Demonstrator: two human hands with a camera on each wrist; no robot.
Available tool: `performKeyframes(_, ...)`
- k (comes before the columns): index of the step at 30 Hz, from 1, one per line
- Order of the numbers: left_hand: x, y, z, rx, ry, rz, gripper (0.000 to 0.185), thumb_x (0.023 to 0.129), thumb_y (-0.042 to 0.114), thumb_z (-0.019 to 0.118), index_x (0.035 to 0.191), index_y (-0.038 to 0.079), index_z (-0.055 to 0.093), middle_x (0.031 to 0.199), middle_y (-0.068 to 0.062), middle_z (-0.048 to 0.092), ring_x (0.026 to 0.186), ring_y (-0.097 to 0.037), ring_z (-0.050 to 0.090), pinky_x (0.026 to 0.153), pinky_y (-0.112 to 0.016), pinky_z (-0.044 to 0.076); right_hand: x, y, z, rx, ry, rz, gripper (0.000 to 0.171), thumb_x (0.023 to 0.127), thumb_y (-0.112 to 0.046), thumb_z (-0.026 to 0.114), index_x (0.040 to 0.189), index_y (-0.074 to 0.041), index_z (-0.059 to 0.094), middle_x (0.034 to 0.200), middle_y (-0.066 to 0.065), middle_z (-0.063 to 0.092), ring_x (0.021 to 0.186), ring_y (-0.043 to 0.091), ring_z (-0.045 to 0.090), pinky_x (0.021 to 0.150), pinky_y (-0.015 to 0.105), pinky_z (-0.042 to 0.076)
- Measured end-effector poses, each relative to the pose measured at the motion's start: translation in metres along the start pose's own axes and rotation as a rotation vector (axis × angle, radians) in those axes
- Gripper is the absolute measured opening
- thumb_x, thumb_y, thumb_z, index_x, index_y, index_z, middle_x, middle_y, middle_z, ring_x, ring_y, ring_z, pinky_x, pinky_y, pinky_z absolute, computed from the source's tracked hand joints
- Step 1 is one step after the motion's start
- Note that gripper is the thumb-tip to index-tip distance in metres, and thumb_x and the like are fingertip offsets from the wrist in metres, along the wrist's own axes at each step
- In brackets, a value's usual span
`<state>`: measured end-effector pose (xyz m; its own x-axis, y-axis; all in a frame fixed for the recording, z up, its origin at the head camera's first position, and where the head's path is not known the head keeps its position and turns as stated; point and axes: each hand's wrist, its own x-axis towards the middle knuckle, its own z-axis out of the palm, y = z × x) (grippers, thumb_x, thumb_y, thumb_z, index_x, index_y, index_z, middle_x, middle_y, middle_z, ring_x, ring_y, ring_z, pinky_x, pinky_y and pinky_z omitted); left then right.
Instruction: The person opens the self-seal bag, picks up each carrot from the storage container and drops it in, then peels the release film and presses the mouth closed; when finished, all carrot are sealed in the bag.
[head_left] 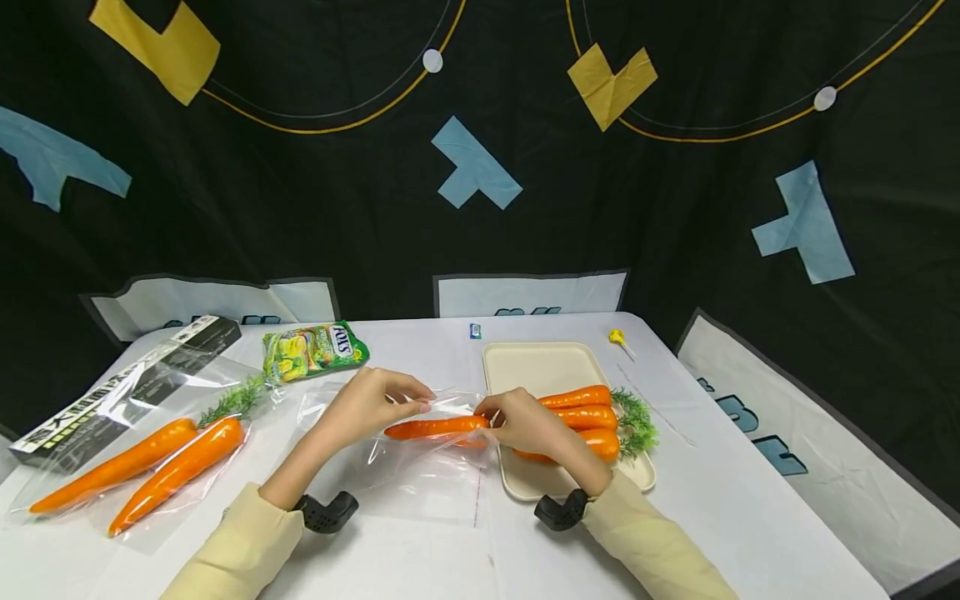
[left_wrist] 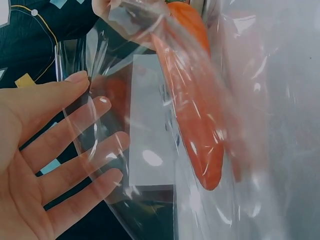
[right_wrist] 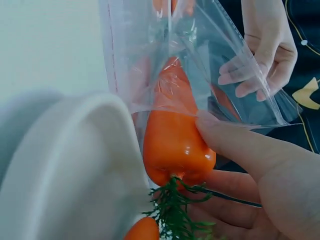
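My right hand [head_left: 517, 418] grips an orange carrot [right_wrist: 175, 145] by its thick top, thumb on one side and fingers around the other. Green leaves [right_wrist: 175, 200] hang below that end. The carrot's tapered part lies inside a clear plastic bag [head_left: 427, 492], with its top outside the mouth. My left hand [left_wrist: 60, 155] is at the bag's mouth, fingers straight and spread, several seen through the film and the thumb tip at its edge. On the right, a cream tray [head_left: 525, 358] holds several more carrots [head_left: 581, 418] with leafy tops.
Two bagged carrots [head_left: 176, 467] lie at the left, beside a long black-and-white box [head_left: 127, 387]. Behind them is a green candy packet [head_left: 315, 350]. A small blue packet [head_left: 476, 331] and a yellow-headed item [head_left: 618, 337] lie at the back.
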<state>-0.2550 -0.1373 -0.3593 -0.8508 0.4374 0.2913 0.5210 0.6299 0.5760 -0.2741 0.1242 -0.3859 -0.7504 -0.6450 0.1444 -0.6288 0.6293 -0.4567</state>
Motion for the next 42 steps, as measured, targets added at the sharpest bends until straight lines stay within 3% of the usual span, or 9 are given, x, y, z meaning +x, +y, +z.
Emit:
performKeyframes(6, -0.001, -0.001, -0.002, -0.006, -0.03, 0.019, 0.013, 0.085, 0.021, 0.075, 0.098, 0.017, 0.078, 0.094, 0.005, 0.073, 0.082, -0.014, 0.065, 0.072, -0.031, 0.054, -0.003, 0.001, -0.011, 0.069, -0.027, -0.038, 0.031, 0.084, -0.006, 0.071, 0.114, 0.003, 0.067, 0.101, 0.012, 0.07, 0.085, 0.021, 0.068, 0.072, 0.022, 0.053)
performKeyframes(13, -0.002, -0.001, -0.005, -0.028, -0.11, -0.003, 0.014, 0.086, 0.02, 0.074, 0.098, 0.014, 0.077, 0.094, 0.005, 0.072, 0.081, -0.014, 0.062, 0.066, -0.028, 0.052, -0.013, 0.008, -0.032, 0.049, -0.111, -0.007, 0.038, 0.082, -0.017, 0.078, 0.115, -0.001, 0.068, 0.109, 0.012, 0.068, 0.097, 0.03, 0.064, 0.082, 0.038, 0.053)
performKeyframes(22, -0.003, -0.003, -0.008, -0.05, -0.13, -0.006, 0.016, 0.085, 0.01, 0.072, 0.1, 0.014, 0.077, 0.096, 0.003, 0.072, 0.079, -0.014, 0.061, 0.065, -0.028, 0.052, -0.018, 0.013, -0.036, -0.065, -0.191, 0.023, 0.034, 0.077, -0.015, 0.082, 0.106, -0.005, 0.069, 0.089, 0.004, 0.067, 0.081, 0.018, 0.061, 0.074, 0.027, 0.049)
performKeyframes(30, -0.003, -0.002, -0.007, -0.052, -0.126, -0.007, 0.013, 0.086, 0.019, 0.074, 0.098, 0.016, 0.077, 0.094, 0.006, 0.072, 0.079, -0.013, 0.062, 0.063, -0.027, 0.053, -0.016, 0.016, -0.035, -0.087, -0.115, -0.029, 0.013, 0.081, -0.004, 0.076, 0.093, -0.007, 0.073, 0.082, -0.003, 0.068, 0.074, 0.008, 0.06, 0.071, 0.023, 0.05)
performKeyframes(42, -0.001, -0.005, -0.002, -0.022, -0.11, 0.04, 0.012, 0.084, 0.015, 0.075, 0.096, 0.016, 0.077, 0.091, 0.006, 0.072, 0.076, -0.012, 0.061, 0.064, -0.026, 0.052, -0.004, 0.012, -0.019, -0.022, 0.04, -0.084, 0.013, 0.086, -0.003, 0.071, 0.097, -0.008, 0.075, 0.092, -0.001, 0.071, 0.077, 0.009, 0.059, 0.068, 0.022, 0.05)
